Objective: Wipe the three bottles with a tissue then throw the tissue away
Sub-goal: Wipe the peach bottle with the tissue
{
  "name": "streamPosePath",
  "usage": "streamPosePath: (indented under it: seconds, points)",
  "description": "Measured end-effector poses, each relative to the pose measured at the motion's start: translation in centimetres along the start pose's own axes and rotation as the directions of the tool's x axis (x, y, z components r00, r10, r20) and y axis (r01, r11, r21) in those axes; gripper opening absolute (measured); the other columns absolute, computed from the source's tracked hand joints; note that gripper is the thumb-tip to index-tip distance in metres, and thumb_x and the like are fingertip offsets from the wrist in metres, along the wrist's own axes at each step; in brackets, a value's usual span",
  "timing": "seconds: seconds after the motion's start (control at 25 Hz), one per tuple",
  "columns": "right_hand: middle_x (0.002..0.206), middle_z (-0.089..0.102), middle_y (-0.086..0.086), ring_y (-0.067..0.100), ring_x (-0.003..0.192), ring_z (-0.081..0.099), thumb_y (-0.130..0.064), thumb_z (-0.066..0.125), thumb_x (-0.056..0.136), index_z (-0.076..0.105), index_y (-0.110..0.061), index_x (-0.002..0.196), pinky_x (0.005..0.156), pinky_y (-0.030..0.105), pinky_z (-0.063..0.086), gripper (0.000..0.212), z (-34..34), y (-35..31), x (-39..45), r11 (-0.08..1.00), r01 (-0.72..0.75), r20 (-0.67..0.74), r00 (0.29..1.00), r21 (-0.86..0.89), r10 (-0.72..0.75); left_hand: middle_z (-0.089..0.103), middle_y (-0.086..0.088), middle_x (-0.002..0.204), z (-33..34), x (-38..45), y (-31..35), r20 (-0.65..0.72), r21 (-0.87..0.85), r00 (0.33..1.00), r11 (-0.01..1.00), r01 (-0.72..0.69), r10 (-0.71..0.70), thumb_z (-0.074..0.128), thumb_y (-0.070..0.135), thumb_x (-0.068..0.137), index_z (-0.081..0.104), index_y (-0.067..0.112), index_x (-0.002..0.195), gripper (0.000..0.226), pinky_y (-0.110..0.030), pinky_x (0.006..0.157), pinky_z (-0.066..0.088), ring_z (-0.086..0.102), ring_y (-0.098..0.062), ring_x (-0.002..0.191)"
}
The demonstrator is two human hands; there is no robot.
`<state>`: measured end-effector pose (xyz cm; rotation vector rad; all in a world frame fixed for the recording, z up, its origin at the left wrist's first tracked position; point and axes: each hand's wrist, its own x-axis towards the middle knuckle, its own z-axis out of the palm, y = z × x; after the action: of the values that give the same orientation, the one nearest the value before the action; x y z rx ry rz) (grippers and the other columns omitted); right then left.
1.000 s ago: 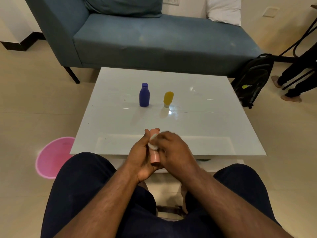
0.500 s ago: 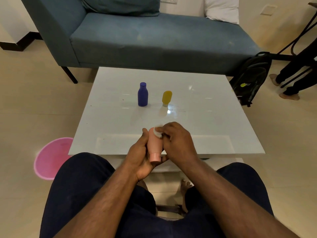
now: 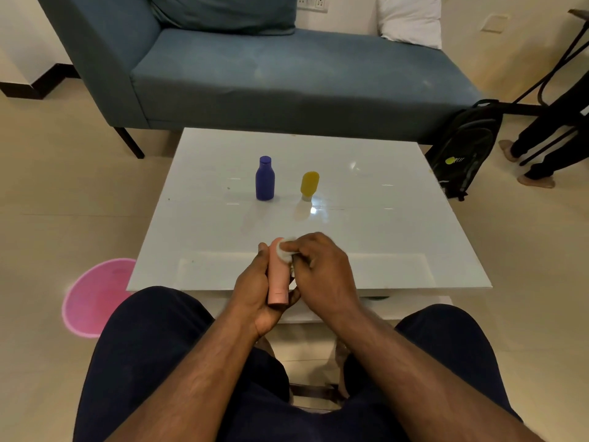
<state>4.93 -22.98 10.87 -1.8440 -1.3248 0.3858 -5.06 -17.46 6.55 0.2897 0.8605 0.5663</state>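
My left hand (image 3: 255,290) grips a pink bottle (image 3: 278,279) from the left, holding it over the near edge of the white table (image 3: 382,234) with its cap end toward me. My right hand (image 3: 322,269) pinches a crumpled white tissue (image 3: 284,252) against the far end of the pink bottle. A dark blue bottle (image 3: 265,178) stands upright near the table's middle. Just to its right a small yellow bottle (image 3: 309,185) stands on its cap.
A pink bin (image 3: 95,296) sits on the floor left of my knees. A blue sofa (image 3: 287,74) runs behind the table. A black backpack (image 3: 465,148) leans at the right, beside another person's legs (image 3: 548,145).
My right hand slid the tissue from the middle of the pink bottle up to its far end. More of the bottle's body now shows. The blue and yellow bottles stayed put.
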Motion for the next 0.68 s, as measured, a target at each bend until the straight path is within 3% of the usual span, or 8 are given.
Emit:
streamPosePath:
  seconds: [0.16, 0.32, 0.44, 0.48, 0.6, 0.68]
  points:
    - [0.099, 0.059, -0.010, 0.000, 0.092, 0.057, -0.011, 0.054, 0.086, 0.070, -0.021, 0.100, 0.081, 0.012, 0.047, 0.024, 0.6, -0.2, -2.5, 0.997, 0.076, 0.054, 0.996, 0.031, -0.077, 0.074, -0.011, 0.085, -0.2, -0.1, 0.2, 0.003, -0.054, 0.999, 0.997, -0.046, 0.046, 0.056, 0.038, 0.101, 0.063, 0.013, 0.115, 0.029, -0.037, 0.064, 0.062, 0.075, -0.021, 0.076]
    - [0.101, 0.062, -0.007, 0.000, 0.092, 0.057, -0.010, 0.057, 0.088, 0.071, -0.020, 0.101, 0.083, 0.008, 0.044, 0.022, 0.2, 0.0, 0.0, 0.999, 0.030, 0.032, 0.999, 0.015, -0.031, 0.076, -0.010, 0.109, 0.1, -0.1, -0.1, 0.026, 0.134, 0.996, 0.987, -0.086, 0.083, 0.064, 0.044, 0.094, 0.066, 0.022, 0.120, 0.035, -0.046, 0.085, 0.060, 0.073, -0.023, 0.096]
    - [0.103, 0.062, -0.005, 0.003, 0.095, 0.058, -0.009, 0.056, 0.090, 0.071, -0.018, 0.104, 0.087, 0.017, 0.048, 0.022, 0.1, 0.0, 1.0, 1.000, -0.005, 0.041, 0.999, -0.014, 0.005, 0.076, -0.010, 0.115, 0.2, -0.5, -0.2, 0.025, 0.152, 0.996, 0.985, -0.085, 0.083, 0.060, 0.051, 0.094, 0.068, 0.024, 0.123, 0.040, -0.042, 0.077, 0.062, 0.074, -0.023, 0.095]
    - [0.103, 0.062, -0.006, 0.003, 0.095, 0.058, -0.011, 0.056, 0.091, 0.071, -0.019, 0.104, 0.087, 0.018, 0.049, 0.022, 0.2, -0.1, 0.7, 1.000, 0.002, 0.048, 0.999, -0.021, -0.001, 0.075, -0.012, 0.117, 0.2, -0.5, -0.2, 0.036, 0.144, 0.996, 0.986, -0.088, 0.083, 0.062, 0.052, 0.090, 0.068, 0.023, 0.123, 0.044, -0.043, 0.081, 0.062, 0.074, -0.024, 0.097]
    - [0.100, 0.059, -0.010, 0.002, 0.091, 0.056, -0.017, 0.055, 0.090, 0.069, -0.020, 0.102, 0.083, 0.015, 0.048, 0.019, 0.5, -0.5, -0.5, 0.993, 0.100, 0.073, 0.993, -0.062, -0.095, 0.075, -0.012, 0.117, 0.2, -0.3, 0.0, 0.086, 0.129, 0.993, 0.988, -0.086, 0.075, 0.066, 0.053, 0.086, 0.071, 0.019, 0.121, 0.050, -0.043, 0.082, 0.061, 0.073, -0.025, 0.104]
    - [0.102, 0.060, -0.007, 0.004, 0.093, 0.057, -0.015, 0.056, 0.090, 0.070, -0.018, 0.104, 0.086, 0.018, 0.048, 0.020, 0.1, -0.3, 0.5, 0.992, 0.112, 0.073, 0.992, -0.065, -0.107, 0.076, -0.010, 0.107, 0.2, -0.1, 0.0, 0.064, 0.162, 0.994, 0.982, -0.096, 0.087, 0.064, 0.054, 0.090, 0.072, 0.017, 0.118, 0.047, -0.035, 0.070, 0.056, 0.073, -0.022, 0.087]
